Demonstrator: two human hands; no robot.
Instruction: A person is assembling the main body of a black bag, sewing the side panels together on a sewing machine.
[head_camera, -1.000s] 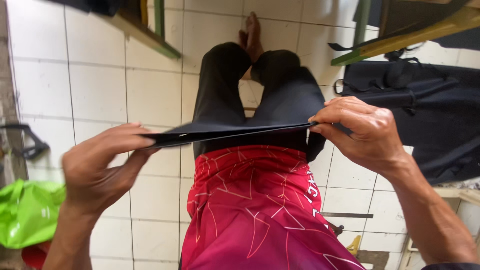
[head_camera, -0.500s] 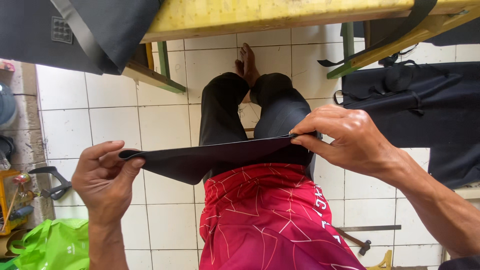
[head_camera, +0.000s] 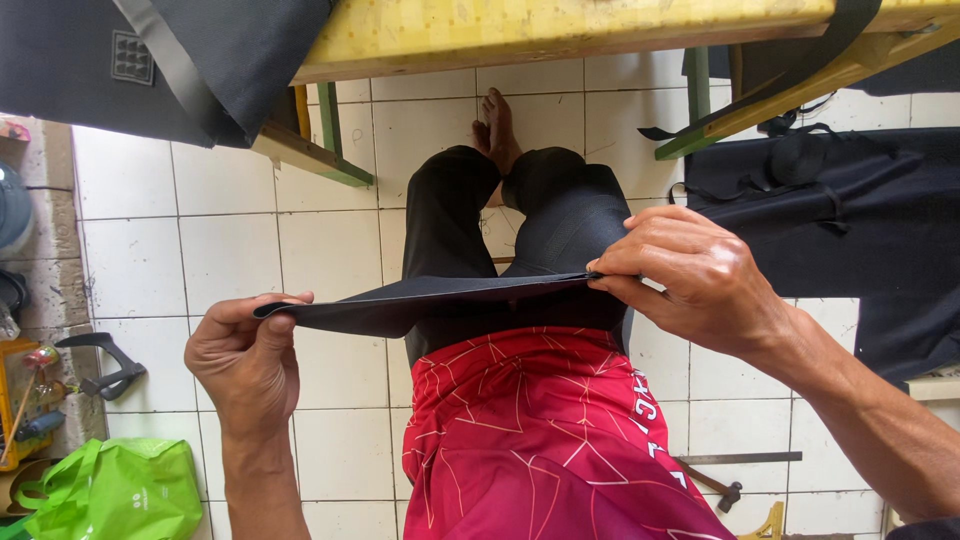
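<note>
The left hand (head_camera: 248, 355) has dropped lower since a second ago, pinching one end of the flat black fabric piece (head_camera: 420, 300) stretched across to the right hand (head_camera: 690, 275), fingers likewise clamped on its other end.

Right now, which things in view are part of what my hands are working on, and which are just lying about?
In hand:
- black fabric piece, held flat
- left hand pinching its left end
- right hand pinching its right end

Lying about:
- green bag on the tiled floor
- hammer
- yellow workbench
- dark fabric pile at right
</note>
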